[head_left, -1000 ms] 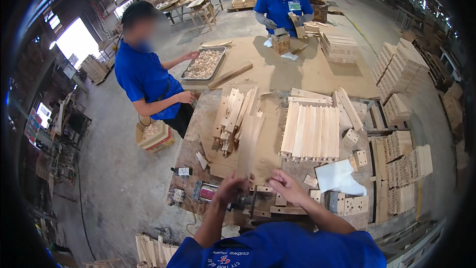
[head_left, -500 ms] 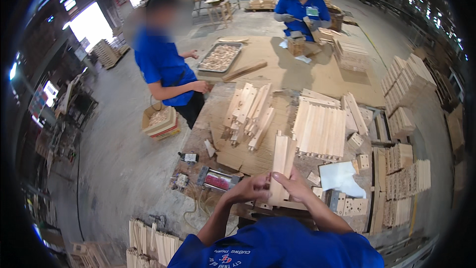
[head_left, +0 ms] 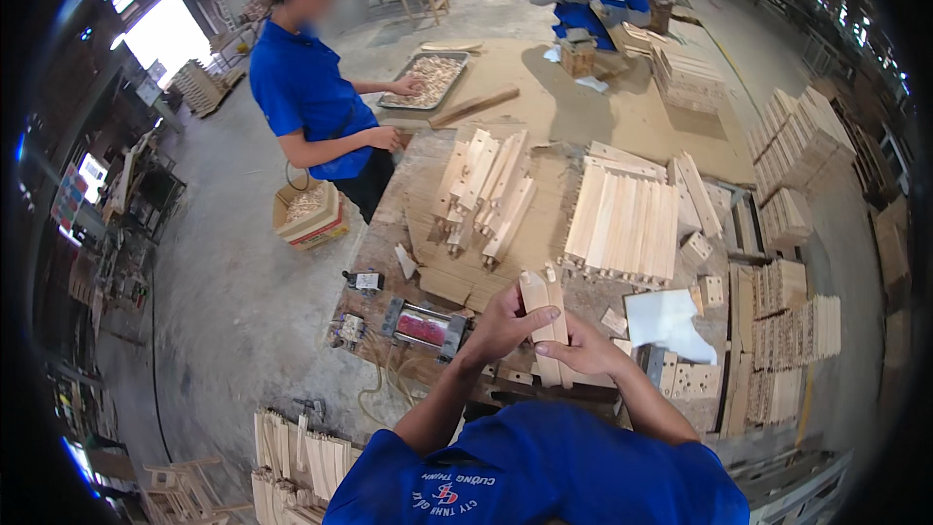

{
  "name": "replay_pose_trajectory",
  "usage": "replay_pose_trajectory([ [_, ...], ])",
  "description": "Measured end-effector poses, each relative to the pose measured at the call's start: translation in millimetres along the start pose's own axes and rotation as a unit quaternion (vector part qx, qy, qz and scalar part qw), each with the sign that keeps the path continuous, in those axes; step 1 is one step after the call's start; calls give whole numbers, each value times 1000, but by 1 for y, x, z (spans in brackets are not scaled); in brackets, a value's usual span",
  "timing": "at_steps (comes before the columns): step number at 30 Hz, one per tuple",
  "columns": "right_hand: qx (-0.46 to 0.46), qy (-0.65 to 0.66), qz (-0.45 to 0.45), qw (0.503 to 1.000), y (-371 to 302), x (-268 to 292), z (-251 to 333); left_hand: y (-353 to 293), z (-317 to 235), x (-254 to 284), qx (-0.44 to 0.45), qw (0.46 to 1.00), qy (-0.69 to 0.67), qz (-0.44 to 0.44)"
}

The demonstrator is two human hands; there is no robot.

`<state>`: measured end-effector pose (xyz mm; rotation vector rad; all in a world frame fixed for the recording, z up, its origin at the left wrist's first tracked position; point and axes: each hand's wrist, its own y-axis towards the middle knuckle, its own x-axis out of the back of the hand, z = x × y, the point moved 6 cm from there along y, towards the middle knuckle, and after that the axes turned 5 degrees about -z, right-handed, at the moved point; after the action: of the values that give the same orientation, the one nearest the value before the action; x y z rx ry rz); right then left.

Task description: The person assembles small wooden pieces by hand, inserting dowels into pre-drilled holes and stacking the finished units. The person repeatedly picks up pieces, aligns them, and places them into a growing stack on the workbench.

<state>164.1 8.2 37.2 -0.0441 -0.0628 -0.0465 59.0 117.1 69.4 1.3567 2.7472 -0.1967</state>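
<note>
Left hand (head_left: 500,329) of yours: wrapped round pale wooden bars (head_left: 535,294), apparently two, thumb across their face. Right hand (head_left: 589,346) of yours: closed on the same bars, lower down. The bars sit between your two hands, far ends pointing to twelve o'clock. From your hands: loose bar pile (head_left: 491,180), at eleven o'clock; row of bars (head_left: 622,219), side by side, at one; white sheet (head_left: 661,319), at three; cylinder with red interior (head_left: 422,328), at nine.
</note>
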Motion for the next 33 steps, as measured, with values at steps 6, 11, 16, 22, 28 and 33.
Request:
replay_pose_trajectory([
  [6,-13,8,5,1000,1,2,-4,2,-7,-5,-18,1000,-6,2],
  [11,-39,-21,-8,999,4,5,-4,3,3,-5,-7,997,-79,-15],
  [16,10,-232,-152,961,-2,7,23,5,35,3,-8,970,-158,-184],
  [22,28,-366,-207,907,-23,-2,19,-2,71,-10,19,914,-261,-311],
  [28,-51,-436,-142,887,-48,31,-11,-34,118,1,120,944,-218,-215],
  [33,-118,-473,-86,869,-70,40,-56,-84,123,70,143,931,-169,-289],
])
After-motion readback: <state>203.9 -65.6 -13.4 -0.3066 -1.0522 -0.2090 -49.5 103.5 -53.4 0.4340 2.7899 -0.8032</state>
